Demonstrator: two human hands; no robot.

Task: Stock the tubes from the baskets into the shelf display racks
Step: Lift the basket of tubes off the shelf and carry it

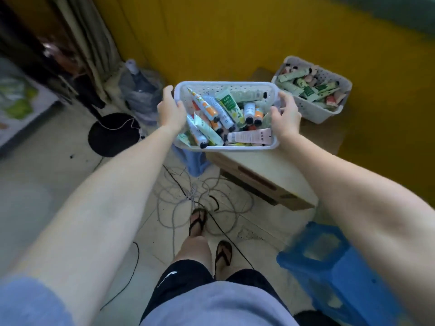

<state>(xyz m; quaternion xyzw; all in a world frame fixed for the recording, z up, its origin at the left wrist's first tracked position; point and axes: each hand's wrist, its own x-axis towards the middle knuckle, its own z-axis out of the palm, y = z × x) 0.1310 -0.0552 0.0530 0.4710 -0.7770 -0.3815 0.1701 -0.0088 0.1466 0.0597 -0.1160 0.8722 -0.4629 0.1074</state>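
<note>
- Left hand (171,111) and right hand (286,116) each clamp an end rim of the white perforated basket (226,84), centre frame, likely to carry it level.
- Tubes (226,114) lie heaped inside it.
- Second basket (315,114) sits upper right on the cardboard box (263,170), also full of tubes.

The light is soft, even and rather dim, with no hard shadows; a pale sheen lies on the floor (35,180) at left. The wide lens bows the yellow wall (235,31) and stretches the forearms toward the lower corners. The middle is sharpest: the basket (226,84), its tubes (249,137), the left hand (171,111) and right hand (286,116). The edges smear with blur, most on the blue stool (329,267).
</note>
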